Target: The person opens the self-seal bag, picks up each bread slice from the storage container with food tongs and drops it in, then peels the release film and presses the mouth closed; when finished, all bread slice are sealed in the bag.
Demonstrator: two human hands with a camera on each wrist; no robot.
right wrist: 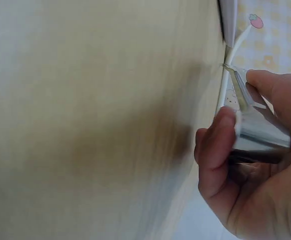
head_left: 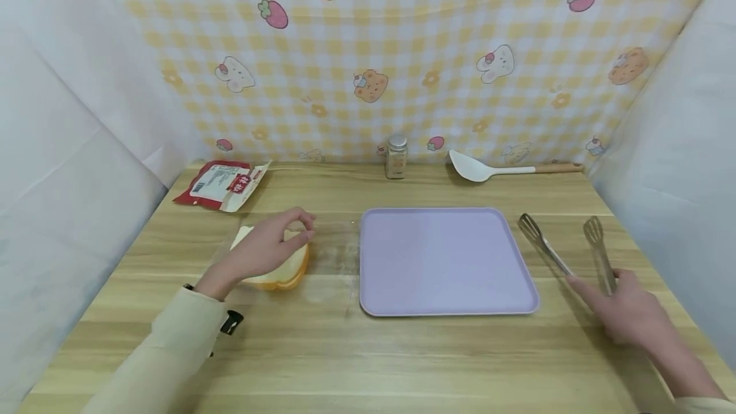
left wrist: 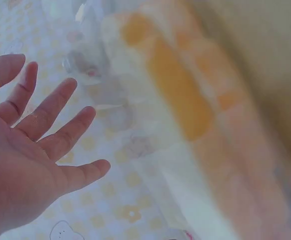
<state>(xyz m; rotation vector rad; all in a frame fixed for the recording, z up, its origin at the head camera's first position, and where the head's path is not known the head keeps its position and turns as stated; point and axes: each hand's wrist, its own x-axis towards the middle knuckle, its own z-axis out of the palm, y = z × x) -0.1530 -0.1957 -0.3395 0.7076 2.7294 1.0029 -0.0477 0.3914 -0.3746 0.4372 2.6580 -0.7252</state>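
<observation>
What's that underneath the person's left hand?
Beneath the bare left hand lie stacked, golden-crusted white bread slices, with clear plastic film around them. The hand covers part of the top slice; whatever lies under the bread cannot be seen.

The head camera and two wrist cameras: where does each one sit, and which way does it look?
Head: worn on the head, facing forward and down at the tray; left hand, right hand and sleeves show.
Left wrist: worn on that wrist, facing blurry bread and checked cloth; left hand shows.
Right wrist: worn on that wrist, facing the table and tongs; right hand shows.
Head and right wrist both show the tongs.
</observation>
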